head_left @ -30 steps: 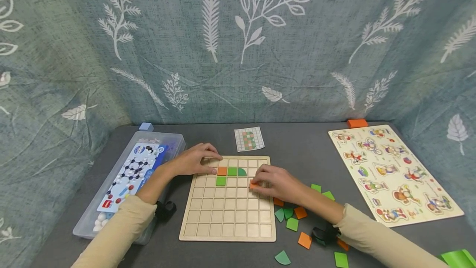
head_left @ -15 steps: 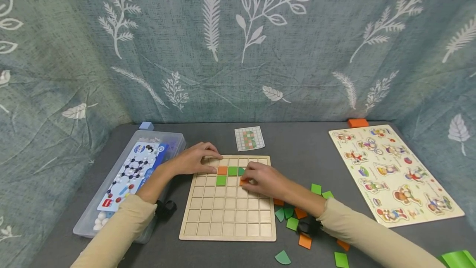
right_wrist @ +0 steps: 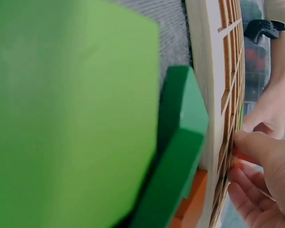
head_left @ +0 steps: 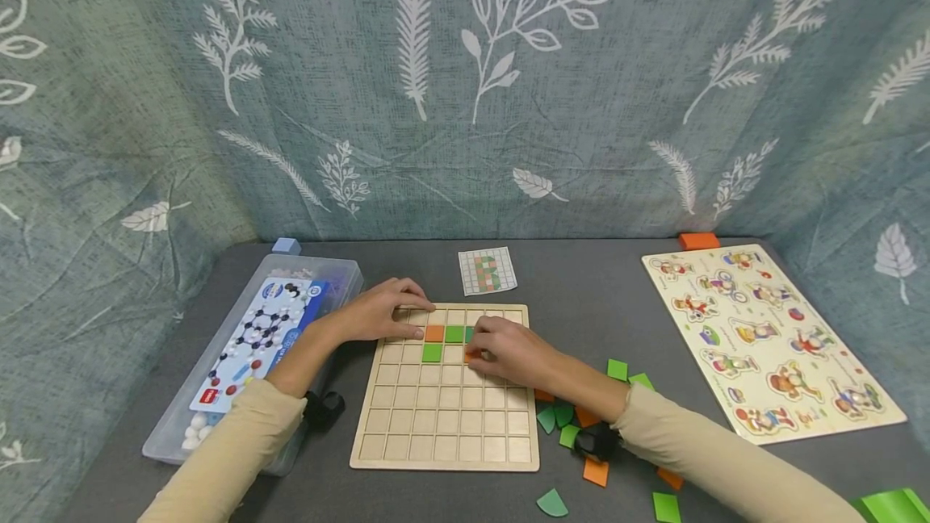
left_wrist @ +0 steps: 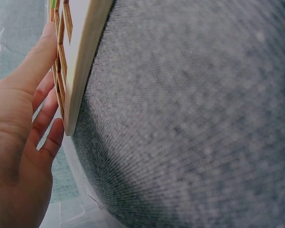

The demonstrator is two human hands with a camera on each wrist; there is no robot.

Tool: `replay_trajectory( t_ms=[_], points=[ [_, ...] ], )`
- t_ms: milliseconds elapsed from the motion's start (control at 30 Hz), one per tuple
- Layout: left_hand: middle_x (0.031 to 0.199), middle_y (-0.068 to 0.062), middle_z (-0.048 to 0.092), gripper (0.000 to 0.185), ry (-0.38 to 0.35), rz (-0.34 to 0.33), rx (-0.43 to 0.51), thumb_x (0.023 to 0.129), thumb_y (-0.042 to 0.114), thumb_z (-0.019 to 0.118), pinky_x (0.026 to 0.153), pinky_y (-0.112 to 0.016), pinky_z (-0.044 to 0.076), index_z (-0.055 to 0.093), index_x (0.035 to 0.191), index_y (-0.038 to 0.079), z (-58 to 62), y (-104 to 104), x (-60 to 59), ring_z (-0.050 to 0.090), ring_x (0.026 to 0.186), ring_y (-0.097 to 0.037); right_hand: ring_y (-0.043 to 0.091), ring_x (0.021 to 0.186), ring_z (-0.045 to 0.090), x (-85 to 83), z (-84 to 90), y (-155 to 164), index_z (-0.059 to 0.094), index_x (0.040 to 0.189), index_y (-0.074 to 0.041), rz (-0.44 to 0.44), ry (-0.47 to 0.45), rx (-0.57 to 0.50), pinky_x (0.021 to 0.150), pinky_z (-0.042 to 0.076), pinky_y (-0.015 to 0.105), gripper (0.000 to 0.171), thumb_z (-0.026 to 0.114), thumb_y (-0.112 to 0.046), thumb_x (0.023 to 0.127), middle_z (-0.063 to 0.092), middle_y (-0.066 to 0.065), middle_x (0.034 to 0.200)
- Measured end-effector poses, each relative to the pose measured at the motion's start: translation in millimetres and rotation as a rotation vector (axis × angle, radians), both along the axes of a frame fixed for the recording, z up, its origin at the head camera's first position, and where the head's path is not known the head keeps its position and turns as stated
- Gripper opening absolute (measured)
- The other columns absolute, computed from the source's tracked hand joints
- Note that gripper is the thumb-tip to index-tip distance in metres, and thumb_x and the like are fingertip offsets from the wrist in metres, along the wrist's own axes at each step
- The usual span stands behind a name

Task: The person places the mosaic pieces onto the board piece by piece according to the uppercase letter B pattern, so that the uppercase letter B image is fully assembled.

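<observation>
I see my right hand (head_left: 508, 352) pinching a small orange tile (head_left: 472, 356) between thumb and fingertips, low over the wooden grid board (head_left: 445, 426), in the third row from the far edge, just right of the green square (head_left: 432, 353). A second ago that hand and tile sat further right, near the board's right edge; they have slid left about two cells and now cover the dark green quarter-round piece that showed then. My left hand (head_left: 385, 315) has not moved: fingers lie flat and relaxed on the board's far-left corner.

Nearest me, loose green and orange tiles (head_left: 581, 458) lie scattered off the board's near-right corner, under my right forearm. The board's near rows are all bare cells. Left of it a clear plastic box (head_left: 247, 353) stands close by; well to the right lies a picture puzzle board (head_left: 770, 337). Beyond the board's far edge lies a small pattern card (head_left: 487, 270).
</observation>
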State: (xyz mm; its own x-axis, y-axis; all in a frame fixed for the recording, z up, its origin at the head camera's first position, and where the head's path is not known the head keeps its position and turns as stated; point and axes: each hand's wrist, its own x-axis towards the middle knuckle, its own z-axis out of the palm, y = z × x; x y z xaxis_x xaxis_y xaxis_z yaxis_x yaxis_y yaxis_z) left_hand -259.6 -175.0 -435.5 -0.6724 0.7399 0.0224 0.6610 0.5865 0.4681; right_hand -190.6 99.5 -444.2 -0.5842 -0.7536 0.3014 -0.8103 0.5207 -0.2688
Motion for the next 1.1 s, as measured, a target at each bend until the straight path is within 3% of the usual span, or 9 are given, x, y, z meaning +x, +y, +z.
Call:
replay_trajectory(
  t_ms=[233,367,500,633,867,1100],
  points=[
    [0.120,-0.004,0.058,0.040,-0.014,0.009,0.002,0.086,0.034,0.074,0.080,-0.032,0.038,0.068,0.123,0.017,-1.7,0,2.4,0.049,0.098,-0.015,0.012,0.089,0.058,12.0,8.4,21,0.074,0.107,-0.014,-0.046,-0.028,0.019,0.071,0.049,0.020,0.022,0.072,-0.026,0.088,0.064,0.001,0.104],
    [0.119,-0.004,0.059,0.040,0.000,-0.006,0.026,0.085,0.032,0.074,0.078,-0.031,0.038,0.069,0.121,0.015,-0.9,-1,2.0,0.049,0.096,-0.015,0.012,0.092,0.059,30.9,12.8,64,0.072,0.111,-0.012,-0.111,-0.071,-0.059,0.075,0.051,0.026,0.026,0.072,-0.025,0.088,0.064,0.001,0.106],
    [0.118,-0.005,0.060,0.040,0.005,-0.012,0.032,0.085,0.031,0.075,0.078,-0.031,0.038,0.069,0.121,0.014,1.9,-2,1.7,0.050,0.097,-0.016,0.011,0.091,0.061,48.3,4.0,114,0.073,0.105,-0.012,-0.202,-0.060,-0.144,0.077,0.052,0.029,0.024,0.078,-0.019,0.082,0.064,-0.002,0.103],
    [0.118,-0.005,0.059,0.040,-0.001,-0.007,0.028,0.085,0.031,0.075,0.081,-0.034,0.040,0.069,0.121,0.014,2.3,-3,1.6,0.051,0.101,-0.018,0.007,0.088,0.062,63.0,-6.7,146,0.074,0.101,-0.014,-0.257,-0.049,-0.220,0.074,0.052,0.025,0.026,0.081,-0.011,0.076,0.065,-0.006,0.102],
    [0.119,-0.006,0.059,0.041,-0.012,-0.013,0.042,0.085,0.032,0.075,0.081,-0.034,0.040,0.069,0.121,0.014,1.0,-3,0.9,0.051,0.101,-0.019,0.008,0.099,0.063,81.1,-14.1,156,0.071,0.107,-0.022,-0.129,-0.127,-0.211,0.081,0.052,0.027,0.026,0.078,-0.017,0.083,0.067,-0.007,0.111],
    [0.121,-0.004,0.059,0.042,-0.025,0.002,0.017,0.085,0.034,0.075,0.083,-0.034,0.040,0.068,0.123,0.017,-2.0,0,-1.7,0.051,0.104,-0.017,0.012,0.101,0.061,84.5,-18.2,156,0.071,0.106,-0.022,-0.047,-0.125,-0.170,0.084,0.050,0.029,0.024,0.076,-0.013,0.084,0.068,-0.002,0.113]
  ],
)
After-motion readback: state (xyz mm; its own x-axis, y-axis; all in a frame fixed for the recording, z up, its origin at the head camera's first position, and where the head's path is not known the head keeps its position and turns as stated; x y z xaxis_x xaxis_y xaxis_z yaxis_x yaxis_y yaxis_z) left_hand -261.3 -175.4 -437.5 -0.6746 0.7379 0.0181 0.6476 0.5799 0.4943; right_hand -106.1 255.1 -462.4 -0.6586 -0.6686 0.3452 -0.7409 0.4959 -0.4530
